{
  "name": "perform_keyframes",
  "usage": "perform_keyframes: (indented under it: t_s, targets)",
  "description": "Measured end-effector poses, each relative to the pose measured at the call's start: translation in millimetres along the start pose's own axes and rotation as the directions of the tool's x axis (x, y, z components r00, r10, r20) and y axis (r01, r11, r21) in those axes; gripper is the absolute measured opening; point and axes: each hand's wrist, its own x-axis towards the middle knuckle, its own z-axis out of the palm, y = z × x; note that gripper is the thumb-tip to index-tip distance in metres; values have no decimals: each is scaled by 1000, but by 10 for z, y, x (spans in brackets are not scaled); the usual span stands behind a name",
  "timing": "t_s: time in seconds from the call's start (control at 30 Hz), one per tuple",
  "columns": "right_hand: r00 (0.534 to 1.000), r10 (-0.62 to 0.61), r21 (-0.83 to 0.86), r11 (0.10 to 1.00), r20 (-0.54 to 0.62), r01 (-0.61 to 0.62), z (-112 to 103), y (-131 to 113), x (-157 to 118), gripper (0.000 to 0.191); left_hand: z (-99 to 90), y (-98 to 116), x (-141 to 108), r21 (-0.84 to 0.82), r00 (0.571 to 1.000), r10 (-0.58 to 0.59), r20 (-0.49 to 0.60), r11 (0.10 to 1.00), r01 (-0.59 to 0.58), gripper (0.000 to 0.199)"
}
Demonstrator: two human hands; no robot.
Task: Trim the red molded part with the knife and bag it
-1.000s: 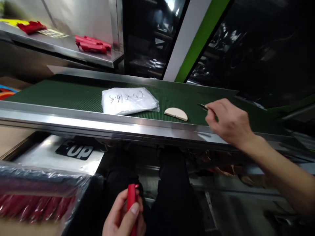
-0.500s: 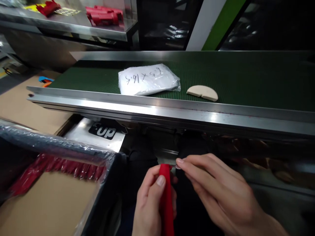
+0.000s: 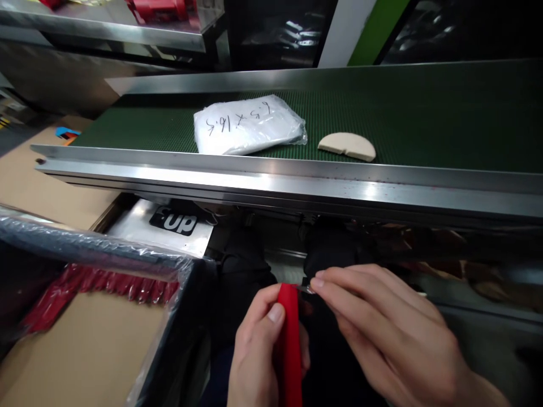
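Observation:
My left hand (image 3: 258, 345) is closed around a long, narrow red plastic part (image 3: 291, 339), held upright with its top end toward the conveyor. The thumb presses on its near face. My right hand (image 3: 390, 333) pinches a small thin metal blade (image 3: 305, 289) between thumb and fingertips. The blade's tip meets the right edge of the red part near its top, though whether it cuts in cannot be made out. Most of the blade's grip end is hidden by my fingers.
Ahead runs a green conveyor belt (image 3: 144, 121) with a metal rail (image 3: 263, 180). On it lie a plastic-wrapped white packet (image 3: 250, 127) and a beige half-round piece (image 3: 348, 146). At left stands a plastic-lined bin (image 3: 182, 299) holding bagged red parts (image 3: 114, 282) and cardboard.
The view has tilted down and shifted slightly. More of the blade shows between my right fingers and the red part, as the right hand sits a little farther right. Both grips stay the same.

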Motion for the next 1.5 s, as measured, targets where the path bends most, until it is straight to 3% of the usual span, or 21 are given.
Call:
perform_keyframes:
  t_s: [0.3,0.73,1.1,1.3,1.5]
  targets:
    - [1000,13,-8,1000,2,-13,-3,19,0,37,-10,-12,-4,-1,999,-26,23,1000,26,36]
    - [1000,11,-78,997,-1,-11,61,-37,-61,40,38,-41,5,-21,999,-35,-41,999,34,38]
    - [1000,-7,-31,999,29,8,89,-132,-88,38,18,71,51,-47,996,15,-85,999,-19,28]
    - [992,-62,-95,993,109,72,91,-180,-212,33,-20,141,119,5,989,122,-80,993,-122,24]
    - [989,-87,-123,987,117,101,130,-236,-300,32,-45,157,189,-43,986,166,-6,985,-166,24]
